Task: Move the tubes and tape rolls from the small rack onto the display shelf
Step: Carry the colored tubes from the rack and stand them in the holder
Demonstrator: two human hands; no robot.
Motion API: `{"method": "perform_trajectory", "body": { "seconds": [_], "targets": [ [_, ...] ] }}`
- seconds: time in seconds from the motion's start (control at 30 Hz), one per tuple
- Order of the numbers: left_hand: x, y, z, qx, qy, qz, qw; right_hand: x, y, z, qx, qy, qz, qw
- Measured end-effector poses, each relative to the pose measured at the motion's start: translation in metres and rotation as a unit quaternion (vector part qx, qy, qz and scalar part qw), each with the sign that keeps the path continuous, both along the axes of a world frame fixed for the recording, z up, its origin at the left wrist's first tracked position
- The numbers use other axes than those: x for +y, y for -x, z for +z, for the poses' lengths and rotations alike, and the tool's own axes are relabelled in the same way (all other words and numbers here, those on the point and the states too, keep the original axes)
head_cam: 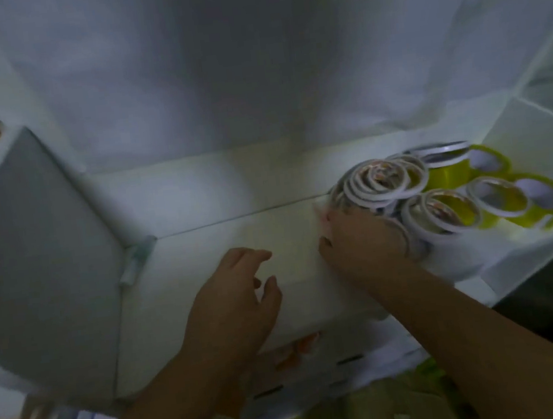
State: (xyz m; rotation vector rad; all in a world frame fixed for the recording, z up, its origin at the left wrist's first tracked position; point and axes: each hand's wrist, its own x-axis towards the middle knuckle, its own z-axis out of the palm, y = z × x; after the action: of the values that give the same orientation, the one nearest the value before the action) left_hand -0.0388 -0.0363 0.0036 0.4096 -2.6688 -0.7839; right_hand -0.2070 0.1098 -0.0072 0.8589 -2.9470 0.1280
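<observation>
A heap of thin white-edged tape rolls [380, 180] lies on the white display shelf [223, 236], with yellow tape rolls [494, 201] standing behind and to the right of it. My right hand [357, 238] rests against the left side of the heap, fingers curled around the nearest rolls. My left hand [233, 297] hovers over the bare shelf to the left, fingers apart and holding nothing. No tubes or small rack can be made out.
A white side panel [36, 257] closes the shelf on the left and a white divider [536, 145] on the right. A white back wall [252, 74] rises behind. Blurred greenish and orange packaging [301, 347] lies below the shelf's front edge.
</observation>
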Motion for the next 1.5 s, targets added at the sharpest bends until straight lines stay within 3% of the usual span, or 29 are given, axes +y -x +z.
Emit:
{"method": "perform_trajectory", "body": {
  "seconds": [0.17, 0.4, 0.6, 0.77, 1.0, 1.13, 1.33, 1.5],
  "targets": [
    [-0.002, 0.007, -0.005, -0.018, 0.006, 0.058, 0.998, -0.007, 0.021, -0.009, 0.047, -0.038, 0.058, 0.996],
    [-0.02, -0.001, -0.007, -0.046, 0.024, 0.152, 0.987, -0.019, 0.034, -0.017, 0.058, -0.046, 0.068, 0.995],
    [-0.052, -0.01, -0.008, -0.137, 0.093, 0.263, 0.951, -0.029, 0.028, -0.012, 0.011, 0.038, 0.103, 0.994],
    [-0.089, 0.008, -0.015, -0.214, 0.213, 0.261, 0.917, -0.031, 0.016, -0.005, -0.003, 0.106, 0.121, 0.987],
    [-0.108, 0.039, -0.009, -0.341, 0.194, 0.312, 0.865, -0.022, -0.001, 0.004, -0.011, 0.275, 0.207, 0.939],
    [-0.111, 0.035, -0.015, -0.293, 0.175, 0.309, 0.888, -0.017, -0.003, 0.007, -0.033, 0.307, 0.234, 0.922],
    [-0.078, 0.025, -0.014, -0.096, 0.051, 0.261, 0.959, -0.01, -0.002, 0.005, -0.056, 0.308, 0.309, 0.898],
    [-0.033, 0.007, 0.005, 0.0, -0.036, 0.205, 0.978, -0.009, -0.005, 0.006, -0.061, 0.29, 0.314, 0.902]
  ]
}}
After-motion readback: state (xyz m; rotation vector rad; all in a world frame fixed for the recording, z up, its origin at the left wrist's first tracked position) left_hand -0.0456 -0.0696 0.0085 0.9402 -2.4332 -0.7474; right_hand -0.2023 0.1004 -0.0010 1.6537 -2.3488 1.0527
